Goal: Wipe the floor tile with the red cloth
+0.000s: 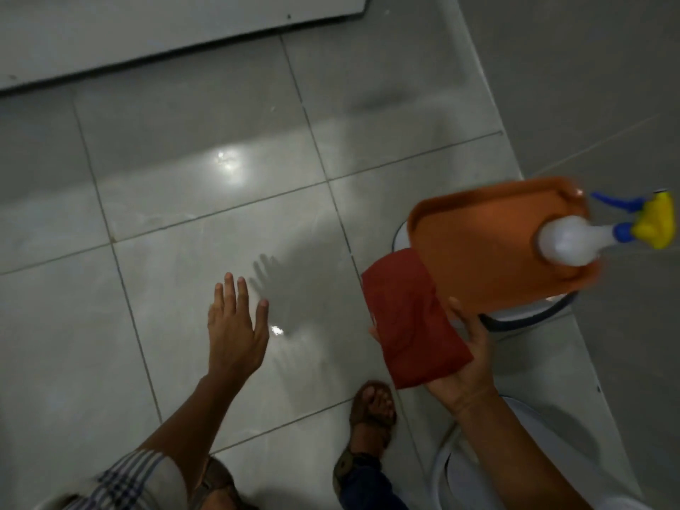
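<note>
A folded red cloth (pixel 410 318) lies in my right hand (pixel 465 357), palm up, just below the near corner of an orange tray (pixel 478 248). My left hand (pixel 235 322) hovers over the glossy grey floor tile (pixel 206 274) with its fingers spread and nothing in it. Its shadow falls on the tile to the right. The tile shines with two bright light spots.
A white spray bottle (pixel 574 241) with a yellow and blue trigger lies on the orange tray, which rests on a round white stool (pixel 526 311). My sandalled foot (pixel 371 406) stands on the floor below the cloth. A white ledge (pixel 147 35) runs along the top.
</note>
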`<state>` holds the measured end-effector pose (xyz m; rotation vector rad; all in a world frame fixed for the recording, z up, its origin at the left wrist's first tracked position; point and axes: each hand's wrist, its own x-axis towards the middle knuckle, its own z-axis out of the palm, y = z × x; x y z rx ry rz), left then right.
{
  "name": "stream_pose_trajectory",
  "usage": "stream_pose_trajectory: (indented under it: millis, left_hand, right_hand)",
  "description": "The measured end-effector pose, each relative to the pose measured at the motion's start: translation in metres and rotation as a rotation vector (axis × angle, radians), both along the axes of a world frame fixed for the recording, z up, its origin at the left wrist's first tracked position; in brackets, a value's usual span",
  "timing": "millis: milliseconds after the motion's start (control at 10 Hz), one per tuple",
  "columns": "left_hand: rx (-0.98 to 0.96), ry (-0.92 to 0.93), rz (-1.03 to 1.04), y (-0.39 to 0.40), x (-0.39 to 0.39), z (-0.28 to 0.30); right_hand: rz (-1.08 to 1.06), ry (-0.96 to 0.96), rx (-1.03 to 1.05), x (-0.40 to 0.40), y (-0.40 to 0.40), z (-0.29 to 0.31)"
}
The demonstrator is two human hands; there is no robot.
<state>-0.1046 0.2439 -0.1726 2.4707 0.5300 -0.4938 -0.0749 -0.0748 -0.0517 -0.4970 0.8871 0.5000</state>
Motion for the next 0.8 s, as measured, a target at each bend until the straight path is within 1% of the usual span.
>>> stream_pose_trajectory:
  millis: [100, 200, 300, 400, 500, 600, 700, 800]
  left_hand:
    - [-0.016, -0.045, -0.047, -0.05, 0.029, 0.021]
    - [-0.065, -0.106, -0.122, -0.104, 0.052, 0.033]
    - [-0.105, -0.159, -0.185, -0.157, 0.069, 0.038]
    - [-0.158, -0.158, -0.262, -0.206, 0.082, 0.041]
    - [-0.154, -0.17, -0.458, -0.244, 0.093, 0.033]
    - [-0.044, -0.117, -0.637, -0.262, 0.094, 0.02]
    - [0.019, -0.085, -0.697, -0.261, 0.095, 0.013]
    - [0.009, -0.135, -0.712, -0.251, 0.093, 0.023]
  right_hand:
    - [-0.03, -0.043, -0.173, 0.021, -0.047, 0.01]
    - [-0.047, -0.071, -0.405, 0.041, -0.093, 0.01]
    - [-0.053, -0.149, -0.643, 0.061, -0.138, -0.002]
    - [0.171, -0.272, -1.083, 0.088, -0.164, -0.026]
    - [0.835, -0.491, -1.683, 0.1, -0.169, -0.075]
    - [1.358, -0.712, -1.871, 0.083, -0.173, -0.123]
    - [1.401, -0.777, -1.941, 0.086, -0.177, -0.13]
    - [1.333, -0.796, -1.896, 0.084, -0.178, -0.112]
